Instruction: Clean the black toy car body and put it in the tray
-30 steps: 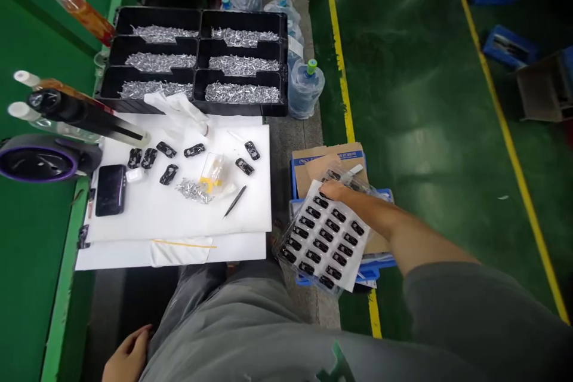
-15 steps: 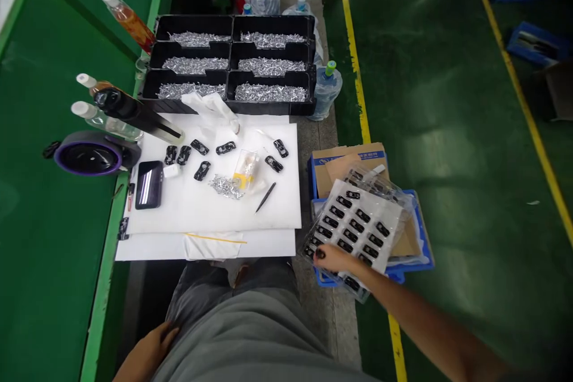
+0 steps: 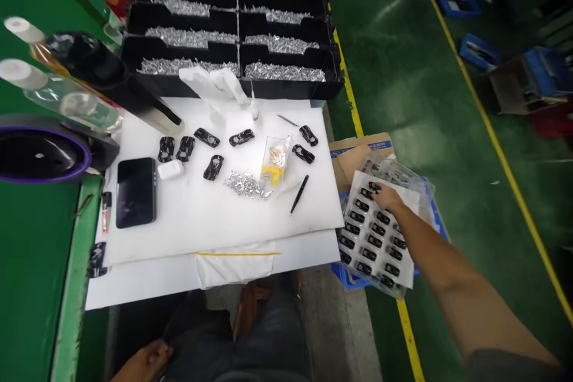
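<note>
My right hand (image 3: 387,197) reaches out to the right and rests, fingers down, on a clear blister tray (image 3: 375,240) that holds rows of small black parts. I cannot tell whether the fingers pinch one of the parts. The tray lies on a blue crate (image 3: 344,272) next to some cardboard (image 3: 354,153) on the floor. My left hand (image 3: 142,364) lies loosely on my thigh at the bottom edge and holds nothing. Several loose black parts (image 3: 213,167) lie on the white board (image 3: 201,221) in front of me.
The board also carries black tweezers (image 3: 299,194), a pile of small metal pieces (image 3: 247,185), a small clear bag (image 3: 274,161), a phone (image 3: 135,191) and a white earbud case (image 3: 170,169). Black bins of metal pieces (image 3: 233,42) stand behind. Bottles (image 3: 58,95) are at the left.
My right hand moved from the tray's near edge to its far part. The view swung down and left, so the table looks closer. My left hand stayed on my thigh.
</note>
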Demonstrator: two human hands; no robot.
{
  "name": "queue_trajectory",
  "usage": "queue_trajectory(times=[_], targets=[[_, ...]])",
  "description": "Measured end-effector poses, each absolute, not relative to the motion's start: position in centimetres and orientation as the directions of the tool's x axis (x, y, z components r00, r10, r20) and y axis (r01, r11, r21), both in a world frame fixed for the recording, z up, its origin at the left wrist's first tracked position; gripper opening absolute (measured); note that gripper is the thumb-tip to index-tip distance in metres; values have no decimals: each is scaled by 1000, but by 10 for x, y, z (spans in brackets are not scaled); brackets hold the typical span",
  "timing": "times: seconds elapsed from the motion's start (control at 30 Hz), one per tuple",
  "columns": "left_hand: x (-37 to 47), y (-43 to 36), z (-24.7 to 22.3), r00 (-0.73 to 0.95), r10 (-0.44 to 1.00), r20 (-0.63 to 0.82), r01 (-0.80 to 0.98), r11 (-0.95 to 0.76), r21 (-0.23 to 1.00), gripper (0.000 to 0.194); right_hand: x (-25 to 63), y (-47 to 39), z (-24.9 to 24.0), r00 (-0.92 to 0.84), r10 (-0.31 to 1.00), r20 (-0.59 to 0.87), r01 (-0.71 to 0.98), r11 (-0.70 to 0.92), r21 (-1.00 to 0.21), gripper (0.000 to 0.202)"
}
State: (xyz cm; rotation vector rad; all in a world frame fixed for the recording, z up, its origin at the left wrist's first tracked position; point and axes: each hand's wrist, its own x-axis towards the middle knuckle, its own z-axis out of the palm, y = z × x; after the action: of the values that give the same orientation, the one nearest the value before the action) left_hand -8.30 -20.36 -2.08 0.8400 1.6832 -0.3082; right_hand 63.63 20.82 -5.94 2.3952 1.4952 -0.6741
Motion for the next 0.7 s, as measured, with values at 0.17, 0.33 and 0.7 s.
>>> queue_trajectory(times=[0.17, 0.33, 0.7], targets=[[-64, -210, -29, -111, 354, -929, 537, 808, 243, 60, 654, 212, -74, 327, 788, -522, 930, -366, 31, 31], [-34, -212, -41, -170, 337, -926, 475, 851, 222, 51, 667, 208, -89, 213, 815, -539, 966, -258, -9, 31], [-3, -174, -96, -174, 256, -951, 360, 915, 180, 48, 755, 203, -99, 286, 852, -438, 958, -254, 132, 31]])
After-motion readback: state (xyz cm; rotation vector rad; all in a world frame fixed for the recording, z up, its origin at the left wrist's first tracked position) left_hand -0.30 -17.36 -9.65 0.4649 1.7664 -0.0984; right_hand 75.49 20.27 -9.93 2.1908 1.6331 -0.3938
